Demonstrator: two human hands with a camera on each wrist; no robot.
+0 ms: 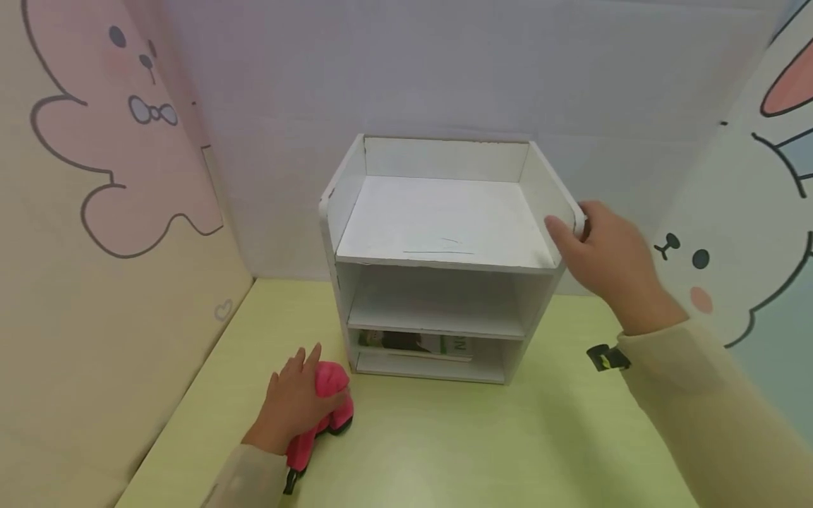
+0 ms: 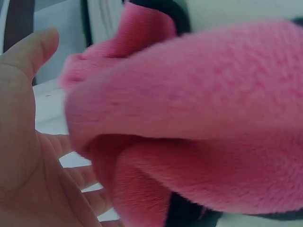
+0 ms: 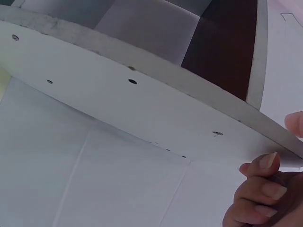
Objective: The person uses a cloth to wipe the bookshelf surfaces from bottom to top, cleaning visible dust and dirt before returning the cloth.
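A small white shelf unit [image 1: 438,261] with an open top tray and two compartments stands upright on the table. My right hand [image 1: 606,257] grips the front edge of its right side panel, thumb inside and fingers curled outside, as the right wrist view shows the fingers [image 3: 258,191] below the panel [image 3: 142,106]. On the table at the shelf's front left lies a pink fleecy item [image 1: 332,381] with black trim. My left hand [image 1: 293,398] rests at it with fingers extended and thumb across it. In the left wrist view the pink fleece [image 2: 189,94] lies before the spread palm [image 2: 23,156].
In the lowest compartment lies a flat green and white printed item [image 1: 419,343]. Pale walls surround the yellow-green table [image 1: 432,451] at the back and both sides, the left [image 1: 133,127] and right [image 1: 730,261] ones with cartoon animals.
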